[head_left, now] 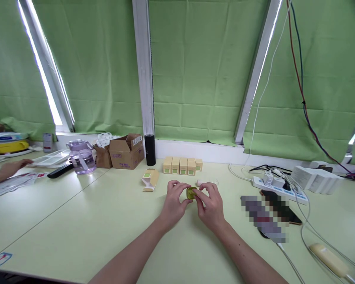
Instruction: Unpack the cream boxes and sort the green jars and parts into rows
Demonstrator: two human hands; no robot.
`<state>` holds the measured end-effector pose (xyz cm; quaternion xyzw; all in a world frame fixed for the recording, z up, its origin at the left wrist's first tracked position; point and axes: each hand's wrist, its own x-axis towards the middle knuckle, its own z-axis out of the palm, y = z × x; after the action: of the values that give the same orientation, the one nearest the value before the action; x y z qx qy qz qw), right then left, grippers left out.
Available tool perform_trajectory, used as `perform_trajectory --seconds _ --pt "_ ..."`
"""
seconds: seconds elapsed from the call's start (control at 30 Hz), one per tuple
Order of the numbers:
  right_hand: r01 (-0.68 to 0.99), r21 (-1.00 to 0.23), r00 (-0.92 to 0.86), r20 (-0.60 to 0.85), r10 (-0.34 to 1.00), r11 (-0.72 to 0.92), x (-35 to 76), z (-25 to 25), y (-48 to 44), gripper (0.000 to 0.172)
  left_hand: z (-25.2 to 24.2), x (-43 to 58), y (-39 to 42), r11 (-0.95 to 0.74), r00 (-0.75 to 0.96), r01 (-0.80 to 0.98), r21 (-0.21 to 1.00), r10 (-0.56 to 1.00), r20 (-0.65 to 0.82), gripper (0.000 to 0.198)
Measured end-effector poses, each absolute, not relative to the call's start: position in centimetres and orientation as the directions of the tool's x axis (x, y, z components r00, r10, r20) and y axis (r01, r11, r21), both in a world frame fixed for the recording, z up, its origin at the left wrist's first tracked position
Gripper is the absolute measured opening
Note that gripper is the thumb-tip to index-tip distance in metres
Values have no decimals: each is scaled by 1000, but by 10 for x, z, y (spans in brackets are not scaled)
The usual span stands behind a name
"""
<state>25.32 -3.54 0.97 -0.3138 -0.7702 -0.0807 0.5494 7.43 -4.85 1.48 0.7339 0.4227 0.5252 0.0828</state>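
Note:
A small olive-green case (191, 193) is held above the table, with its hollow-looking inner side towards me. My left hand (175, 200) pinches it from the left between thumb and fingers. My right hand (210, 203) is closed at its right edge, thumb and fingertips on it; whether they grip anything else inside is too small to tell. Just behind my right hand lies a small white item (200, 182), partly hidden. An opened tan carton (150, 180) lies on its side to the left, its flap towards me.
Several small tan boxes (183, 166) stand in a row at the back. Left of them are a black cylinder (150, 150), a cardboard box (126, 152) and a purple jug (82, 157). Phones (284, 208), a power strip (279, 188) and cables lie right. Another person's hand (13, 167) is far left.

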Motion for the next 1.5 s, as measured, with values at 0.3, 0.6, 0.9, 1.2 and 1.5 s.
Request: perform_trajectory --seconds 0.3,0.6,0.9,1.2,1.5 --pt "655 -164 -224 890 397 738 252 3 -32 31 16 78 -54 -678 173 595 432 633 755 42" --pt "670 -118 -229 906 356 733 249 10 -36 25 15 79 -55 -695 218 624 358 594 774 42" --pt "658 -121 -208 919 334 743 247 11 -37 22 15 79 -54 -674 188 669 313 561 806 40" --pt "665 -77 -218 931 292 743 247 9 -35 23 14 78 -51 -664 169 662 348 585 794 40" --pt "669 -66 -228 930 289 740 247 7 -36 22 15 78 -54 -650 151 672 355 590 793 41"
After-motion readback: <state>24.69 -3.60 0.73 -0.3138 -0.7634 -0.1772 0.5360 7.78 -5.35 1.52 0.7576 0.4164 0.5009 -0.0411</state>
